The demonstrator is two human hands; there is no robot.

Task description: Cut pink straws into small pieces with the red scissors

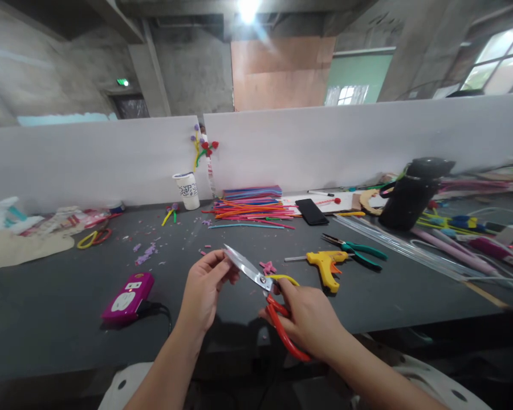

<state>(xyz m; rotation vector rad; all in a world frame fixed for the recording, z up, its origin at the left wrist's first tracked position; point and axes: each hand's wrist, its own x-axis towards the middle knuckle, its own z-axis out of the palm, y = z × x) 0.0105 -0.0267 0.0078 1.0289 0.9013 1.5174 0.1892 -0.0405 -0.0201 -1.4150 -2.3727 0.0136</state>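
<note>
My right hand [310, 316] grips a pair of scissors [248, 270] with red and yellow handles, the blades pointing up and left. At the blade tips, my left hand [207, 285] has thumb and fingers pinched together; whatever they hold is hidden or too small to make out. Just behind the scissors lie small pink foam-like pieces [268, 267] on the dark table. A yellow glue gun [325, 267] rests to the right of my right hand, and green-handled pliers [359, 250] lie beyond it.
A magenta power box [129, 299] with a black cable sits at left. Behind are bundled pipe cleaners [252, 209], a white cup [187, 191] and a black phone [311, 212]. A black thermos [414, 193] stands at right. Purple scraps [146, 253] litter the table before a white partition [325, 142].
</note>
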